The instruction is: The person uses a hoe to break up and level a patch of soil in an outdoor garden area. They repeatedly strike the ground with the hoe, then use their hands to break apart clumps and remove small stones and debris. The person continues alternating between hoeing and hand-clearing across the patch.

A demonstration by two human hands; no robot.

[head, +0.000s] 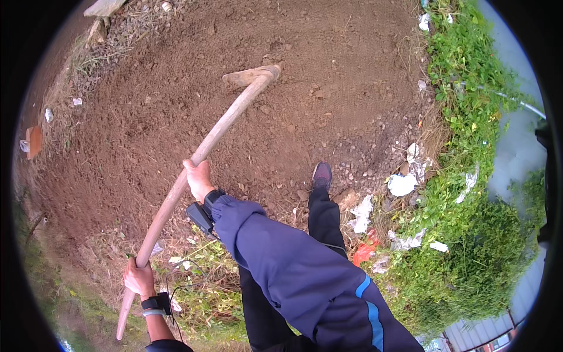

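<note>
A hoe with a long, slightly curved wooden handle (224,121) slants across the view from lower left to upper middle. Its soil-caked hoe head (246,77) is over the brown bare soil (145,132); whether it touches the ground I cannot tell. My right hand (199,178) grips the handle near its middle, thumb along the wood. Lower down, my left hand (140,278) is closed around the handle, with the butt end sticking out below it. Both wrists wear straps with small black devices.
Green plants (475,233) line the right side. Strewn along their edge are white plastic scraps (402,185) and a red plastic bag (366,250). My shoe (322,175) stands on stony soil. Stones (104,8) and an orange-brown box (34,141) lie at the left rim.
</note>
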